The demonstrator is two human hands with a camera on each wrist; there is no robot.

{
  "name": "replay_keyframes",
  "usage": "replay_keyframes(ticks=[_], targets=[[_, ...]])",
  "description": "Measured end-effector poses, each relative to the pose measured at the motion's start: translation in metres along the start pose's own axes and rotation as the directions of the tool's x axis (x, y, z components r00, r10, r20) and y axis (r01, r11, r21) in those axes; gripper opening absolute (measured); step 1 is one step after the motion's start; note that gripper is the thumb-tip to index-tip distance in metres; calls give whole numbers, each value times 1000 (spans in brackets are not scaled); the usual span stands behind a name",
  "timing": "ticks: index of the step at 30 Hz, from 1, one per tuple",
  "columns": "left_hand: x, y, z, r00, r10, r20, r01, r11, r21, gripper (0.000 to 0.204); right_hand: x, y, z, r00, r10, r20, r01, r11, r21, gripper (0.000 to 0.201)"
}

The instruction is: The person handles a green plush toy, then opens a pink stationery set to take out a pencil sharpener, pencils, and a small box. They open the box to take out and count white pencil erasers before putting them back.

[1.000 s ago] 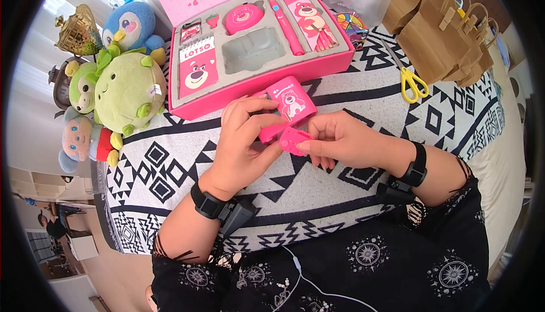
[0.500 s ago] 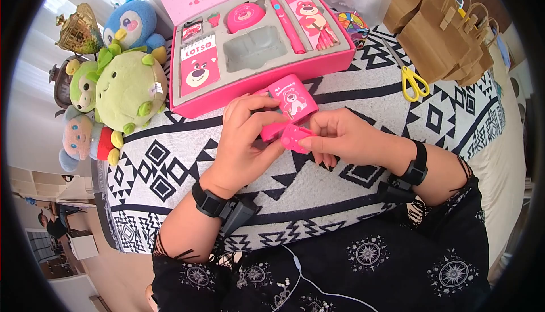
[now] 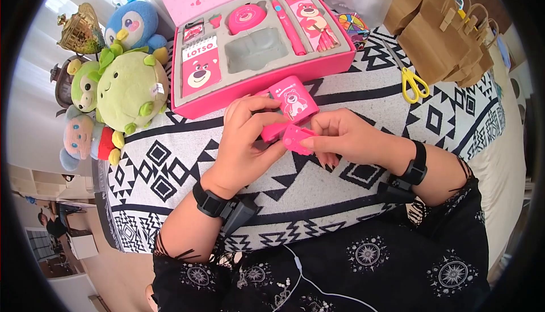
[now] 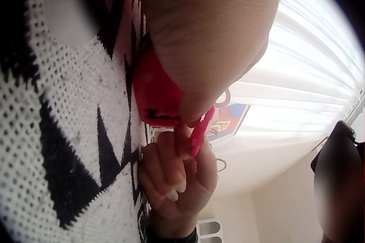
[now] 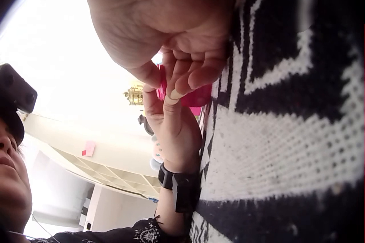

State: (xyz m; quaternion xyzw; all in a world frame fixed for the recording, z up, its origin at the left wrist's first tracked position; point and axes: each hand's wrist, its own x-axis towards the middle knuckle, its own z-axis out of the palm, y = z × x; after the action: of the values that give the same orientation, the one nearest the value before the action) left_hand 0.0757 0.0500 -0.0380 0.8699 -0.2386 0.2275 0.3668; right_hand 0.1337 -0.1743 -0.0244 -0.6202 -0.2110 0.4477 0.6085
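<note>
A pink box with a white bear print (image 3: pixel 294 99) lies on the patterned cloth, just in front of the large gift box. The left hand (image 3: pixel 250 141) grips its left end with curled fingers, the thumb reaching to a small pink piece (image 3: pixel 297 140). Thumb and fingers of the right hand (image 3: pixel 352 139) pinch that piece at its right edge. In the left wrist view the flat piece (image 4: pixel 202 135) stands tilted beside the open-looking end of the pink box (image 4: pixel 157 95). The left hand's fingertips are partly hidden.
Behind the hands sits the open pink gift box (image 3: pixel 261 73) with a notebook, a pen and an empty grey recess. Plush toys (image 3: pixel 129 90) stand at the left. Yellow-handled scissors (image 3: pixel 415 85) and brown paper bags (image 3: pixel 437 45) are at the right.
The small pink piece has tilted and shifted slightly to the right between the fingers. Both hands keep their holds, with little other movement.
</note>
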Motion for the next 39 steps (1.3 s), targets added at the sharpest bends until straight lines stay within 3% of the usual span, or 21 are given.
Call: replay_keyframes(ticks=[39], targets=[[0,1,-1,1000,2,3,-2,1000,11,42,0,0,-1,1000,14,21,-12,998,-57,29]])
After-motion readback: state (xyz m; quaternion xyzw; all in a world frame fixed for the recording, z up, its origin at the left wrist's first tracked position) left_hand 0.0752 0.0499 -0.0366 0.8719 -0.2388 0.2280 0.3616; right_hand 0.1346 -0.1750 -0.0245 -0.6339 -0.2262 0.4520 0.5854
